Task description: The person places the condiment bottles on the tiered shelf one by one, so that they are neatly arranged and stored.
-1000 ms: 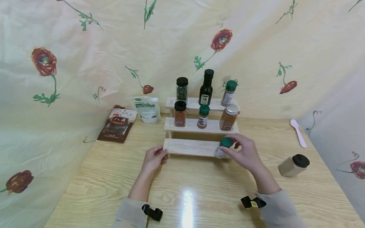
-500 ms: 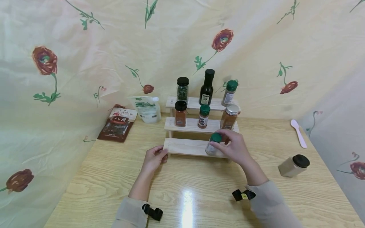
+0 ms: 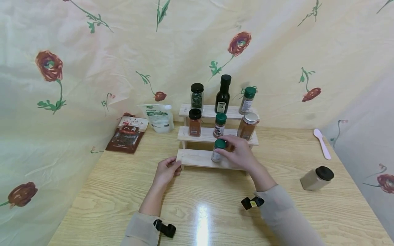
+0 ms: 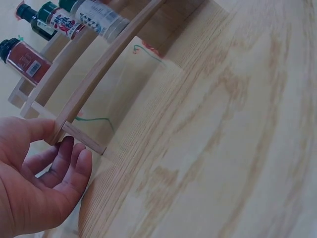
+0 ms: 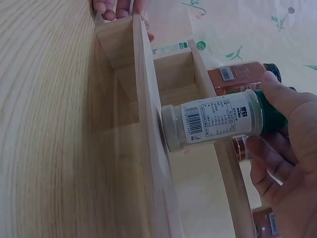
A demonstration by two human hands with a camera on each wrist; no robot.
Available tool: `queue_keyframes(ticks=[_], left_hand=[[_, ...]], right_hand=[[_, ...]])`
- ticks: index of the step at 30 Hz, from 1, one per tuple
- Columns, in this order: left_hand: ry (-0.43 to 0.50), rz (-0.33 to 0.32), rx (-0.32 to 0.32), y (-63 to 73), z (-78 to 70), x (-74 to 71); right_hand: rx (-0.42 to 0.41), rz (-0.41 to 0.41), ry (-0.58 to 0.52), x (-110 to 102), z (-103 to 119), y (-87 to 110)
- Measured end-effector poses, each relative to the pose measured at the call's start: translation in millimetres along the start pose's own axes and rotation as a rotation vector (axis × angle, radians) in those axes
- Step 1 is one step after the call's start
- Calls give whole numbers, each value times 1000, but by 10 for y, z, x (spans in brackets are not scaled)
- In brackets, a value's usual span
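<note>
My right hand (image 3: 238, 152) grips a small spice jar (image 3: 217, 154) by its green cap, thumb and fingers around the lid. The jar stands upright at the middle of the lowest shelf; in the right wrist view its labelled jar side (image 5: 213, 119) shows a barcode, and its base meets the board. My left hand (image 3: 166, 170) pinches the left end of the lowest shelf of the wooden rack (image 3: 194, 158). In the left wrist view the left thumb lies on top of the board end and the curled fingers (image 4: 64, 163) are beneath it.
On the middle shelf stand a black-capped red jar (image 3: 195, 124), a green-capped jar (image 3: 219, 128) and a silver-capped jar (image 3: 246, 128). A dark bottle (image 3: 222, 97) and two jars share the top. Left are pouches (image 3: 127, 135); right, a black-lidded jar (image 3: 315, 179) and pink spoon (image 3: 322, 143).
My right hand has moved the green-capped spice jar leftward along the lowest shelf, from its right end to its middle. The left hand stays at the shelf's left end.
</note>
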State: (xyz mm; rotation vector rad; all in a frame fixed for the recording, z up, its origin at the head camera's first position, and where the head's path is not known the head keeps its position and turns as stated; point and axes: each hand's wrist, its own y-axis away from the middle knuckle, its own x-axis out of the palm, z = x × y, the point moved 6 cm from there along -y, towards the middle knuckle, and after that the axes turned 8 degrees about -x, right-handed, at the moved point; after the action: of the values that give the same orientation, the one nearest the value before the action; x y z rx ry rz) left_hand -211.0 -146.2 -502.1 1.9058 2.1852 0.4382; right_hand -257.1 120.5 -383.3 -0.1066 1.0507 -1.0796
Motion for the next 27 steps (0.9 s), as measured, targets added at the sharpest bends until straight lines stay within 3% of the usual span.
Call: queue_keyframes(ticks=[9,13,27], left_hand=[[8,5,1,8,4,11],[10,6,2,8,4,8],[6,8,-8,0,-2,2]], right_hand=[[-23,104,-24,160,10,-136],[-15,115,-39,199,37,-184],[-103,115,-46,264,116,-257]])
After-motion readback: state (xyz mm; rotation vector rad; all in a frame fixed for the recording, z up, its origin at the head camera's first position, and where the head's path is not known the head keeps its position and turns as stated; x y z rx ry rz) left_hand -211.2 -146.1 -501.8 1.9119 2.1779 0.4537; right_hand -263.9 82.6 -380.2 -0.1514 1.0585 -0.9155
